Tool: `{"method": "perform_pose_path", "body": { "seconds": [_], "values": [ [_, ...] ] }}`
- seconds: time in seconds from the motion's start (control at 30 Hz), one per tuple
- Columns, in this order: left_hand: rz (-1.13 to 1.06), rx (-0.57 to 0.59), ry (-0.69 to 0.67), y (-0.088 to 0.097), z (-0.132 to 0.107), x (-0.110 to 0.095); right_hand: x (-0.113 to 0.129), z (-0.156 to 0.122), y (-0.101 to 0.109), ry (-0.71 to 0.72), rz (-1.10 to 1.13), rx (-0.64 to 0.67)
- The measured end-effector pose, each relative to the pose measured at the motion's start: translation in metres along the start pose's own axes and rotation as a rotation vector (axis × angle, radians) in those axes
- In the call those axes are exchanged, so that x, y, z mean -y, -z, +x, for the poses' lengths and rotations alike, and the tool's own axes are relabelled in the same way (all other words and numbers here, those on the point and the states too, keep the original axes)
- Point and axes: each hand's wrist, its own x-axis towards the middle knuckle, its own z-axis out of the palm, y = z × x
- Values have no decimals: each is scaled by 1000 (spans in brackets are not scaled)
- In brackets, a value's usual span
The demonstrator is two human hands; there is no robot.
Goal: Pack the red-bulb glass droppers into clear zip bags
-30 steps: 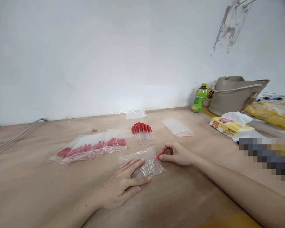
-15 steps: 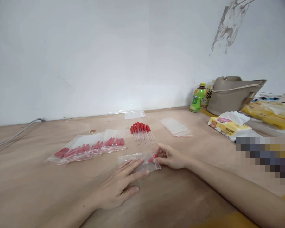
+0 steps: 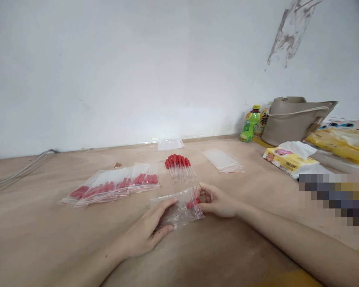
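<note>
A clear zip-lock bag (image 3: pixel 179 213) lies in front of me on the brown-covered table, its mouth to the right. My left hand (image 3: pixel 146 231) holds its left end, fingertips on the far side and thumb on the near side. At the mouth, my right hand (image 3: pixel 217 201) pinches the end of droppers with red bulbs (image 3: pixel 193 203); most of their length is inside the bag, and I cannot tell how many. Beyond it lies a fan of loose glass droppers with red bulbs (image 3: pixel 179 165). Filled zip bags (image 3: pixel 110 185) overlap in a row to the left.
Flat zip bags (image 3: pixel 223 160) form a stack at the right, and another bag (image 3: pixel 170 144) lies by the wall. Farther right are a green-labelled bottle (image 3: pixel 250 124), a grey bag (image 3: pixel 290 123) and a tissue pack (image 3: pixel 288 159). A grey cable (image 3: pixel 26 169) runs at the left.
My left hand has gone from lying flat on the bag to curving round its left end, slightly to the left. The red bulbs sit slightly deeper in the bag's mouth.
</note>
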Motion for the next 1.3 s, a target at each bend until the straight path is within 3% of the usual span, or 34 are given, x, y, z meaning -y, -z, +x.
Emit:
{"method": "perform_pose_path", "body": {
  "seconds": [0.23,0.5,0.63,0.73,0.87,1.07,1.3],
  "values": [
    [89,-62,-67,4,0,3,1,-3,28,-75,-248,-67],
    [24,-50,-46,8,3,5,4,-1,33,223,-587,8],
    [44,-58,-63,6,4,5,5,-2,30,212,-679,-68],
    [72,-54,-42,6,3,6,7,-6,31,136,-689,-134],
    [91,-48,-40,6,3,7,15,-12,34,62,-706,3],
    [107,-52,-48,5,3,8,17,-12,31,137,-680,3],
    [118,-53,-44,6,3,6,7,-10,22,-13,-212,65]
  ]
}}
